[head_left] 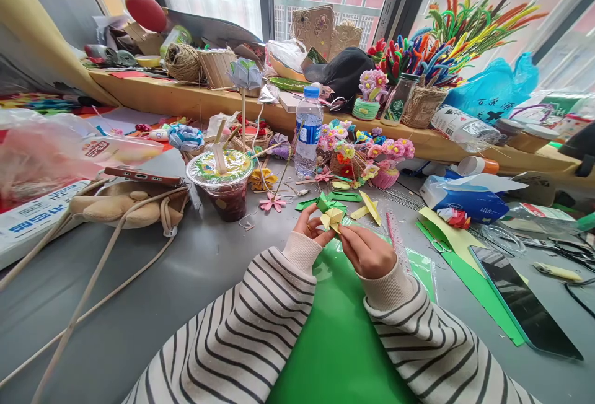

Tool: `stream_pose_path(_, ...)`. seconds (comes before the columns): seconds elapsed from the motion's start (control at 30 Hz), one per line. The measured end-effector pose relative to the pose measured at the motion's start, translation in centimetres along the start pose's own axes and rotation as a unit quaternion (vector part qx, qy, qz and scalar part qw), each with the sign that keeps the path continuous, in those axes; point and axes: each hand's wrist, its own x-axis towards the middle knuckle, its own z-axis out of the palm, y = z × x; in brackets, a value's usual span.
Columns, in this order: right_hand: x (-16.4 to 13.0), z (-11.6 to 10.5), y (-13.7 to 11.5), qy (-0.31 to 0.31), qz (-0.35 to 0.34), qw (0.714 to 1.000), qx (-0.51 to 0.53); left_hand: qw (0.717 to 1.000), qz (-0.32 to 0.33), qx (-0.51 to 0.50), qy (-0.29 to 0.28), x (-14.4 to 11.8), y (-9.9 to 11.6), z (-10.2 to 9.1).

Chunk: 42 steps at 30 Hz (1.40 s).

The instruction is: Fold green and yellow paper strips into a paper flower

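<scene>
A grey worktop (pixel 195 267) spreads out, cluttered at its far side. A green paper sheet (pixel 339 329) lies near, under two striped sleeves. Left of it stands a lidded drink cup (pixel 226 184), with a water bottle (pixel 308 131) farther off. The right hand (pixel 367 250) and left hand (pixel 310 224) meet above the sheet, each grip pinched on a small yellow-green folded paper piece (pixel 331 215), perhaps a flower.

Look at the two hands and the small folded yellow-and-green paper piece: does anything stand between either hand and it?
Nothing visible does. The left hand and the right hand both already grip the small folded yellow-and-green paper piece, fingers touching it directly, above the green paper sheet on the grey table.
</scene>
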Motion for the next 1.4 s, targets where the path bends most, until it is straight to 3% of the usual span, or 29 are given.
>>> stream_pose_path(0.17, 0.2, -0.1, -0.3, -0.003, -0.013, 1.000, -0.015, 1.000, 0.007, -0.016, -0.008, 0.1, -0.4, -0.1)
stream_pose_path(0.43, -0.2, 0.2, -0.7, 0.016, 0.057, 0.997, -0.050, 0.999, 0.040, -0.004, -0.034, -0.8, 0.9, 0.6)
stream_pose_path(0.8, 0.1, -0.6, -0.6, 0.016, -0.029, 0.998, -0.056, 0.988, 0.124, 0.058, -0.071, -1.4, 1.0, 0.6)
stream_pose_path(1.0, 0.4, -0.5, -0.7, 0.011, 0.010, 0.999, -0.047, 0.996, 0.079, 0.014, -0.042, -1.5, 1.3, 1.1)
stream_pose_path(1.2, 0.4, -0.5, -0.3, -0.008, 0.053, 0.996, 0.064, 0.999, 0.026, -0.020, 0.004, -0.9, 1.4, 0.7)
stream_pose_path(1.4, 0.6, -1.0, 0.1, -0.015, 0.080, 0.984, 0.155, 0.991, -0.072, -0.115, 0.004, -0.6, 1.7, 0.7)
